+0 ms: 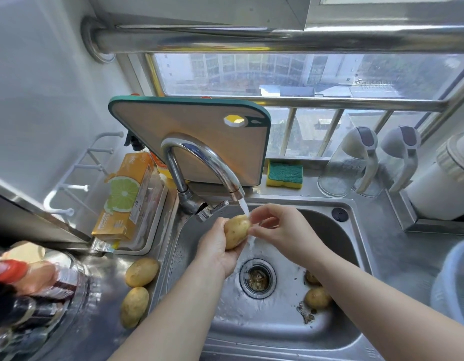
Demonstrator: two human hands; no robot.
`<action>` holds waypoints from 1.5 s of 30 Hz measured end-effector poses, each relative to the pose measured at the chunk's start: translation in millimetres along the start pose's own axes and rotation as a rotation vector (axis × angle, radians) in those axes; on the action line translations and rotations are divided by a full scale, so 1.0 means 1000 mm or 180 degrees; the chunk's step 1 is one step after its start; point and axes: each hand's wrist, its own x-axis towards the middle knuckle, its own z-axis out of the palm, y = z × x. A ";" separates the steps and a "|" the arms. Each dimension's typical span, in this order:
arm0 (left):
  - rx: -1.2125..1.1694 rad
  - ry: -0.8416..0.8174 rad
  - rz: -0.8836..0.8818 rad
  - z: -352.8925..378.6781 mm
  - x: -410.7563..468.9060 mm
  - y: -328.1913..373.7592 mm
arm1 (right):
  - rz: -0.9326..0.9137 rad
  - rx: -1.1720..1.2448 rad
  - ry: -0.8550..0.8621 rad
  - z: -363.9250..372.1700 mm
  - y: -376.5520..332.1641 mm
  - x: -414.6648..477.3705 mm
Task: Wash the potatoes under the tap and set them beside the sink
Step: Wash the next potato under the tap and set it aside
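Your left forearm (179, 308) and right forearm (369, 290) come in from the bottom edge and meet over the sink (330, 332). Your left hand (218, 246) cups the potato (236, 231) from below, palm up, fingers curled round its lower side. Your right hand (280, 227) pinches the potato's upper right end between thumb and fingertips, the other fingers loosely bent. You hold the potato tilted, above the basin and just left of the drain (257, 278).

The tap (199, 162) arches over from the back left, and its water stream (244, 205) falls on the potato's upper end, right where your right fingertips sit, then runs on down towards the drain.

Two washed potatoes (141, 272) lie on the steel counter (106, 282) just left of the sink, one in front of the other, near each other. Two more potatoes (318, 297) lie in the basin's right side, partly hidden under your right forearm, with bits of dirt beside them.

Behind the tap a cutting board (189, 131) leans against the window, with a sponge (285, 174) just to its right.
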 end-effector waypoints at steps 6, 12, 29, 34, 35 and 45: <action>-0.0055 -0.0006 -0.0030 -0.001 -0.002 0.000 | -0.0056 -0.0037 0.0141 0.007 0.004 -0.002; -0.0214 -0.0250 -0.0068 0.004 -0.005 -0.002 | -0.0063 0.0227 -0.0298 0.019 0.005 -0.002; 0.1552 -0.0113 0.1480 -0.003 -0.005 -0.018 | 0.1258 0.3025 0.0194 0.039 0.007 -0.003; 0.1910 -0.0182 0.1893 -0.003 -0.007 -0.012 | 0.1423 0.2712 0.0032 0.032 0.008 -0.005; 0.2086 -0.0212 0.2066 -0.004 -0.009 -0.012 | 0.1529 0.2672 -0.0059 0.030 0.006 -0.005; 0.2010 -0.0941 0.1646 -0.005 0.000 -0.002 | 0.1530 0.3078 -0.0105 0.024 -0.001 0.002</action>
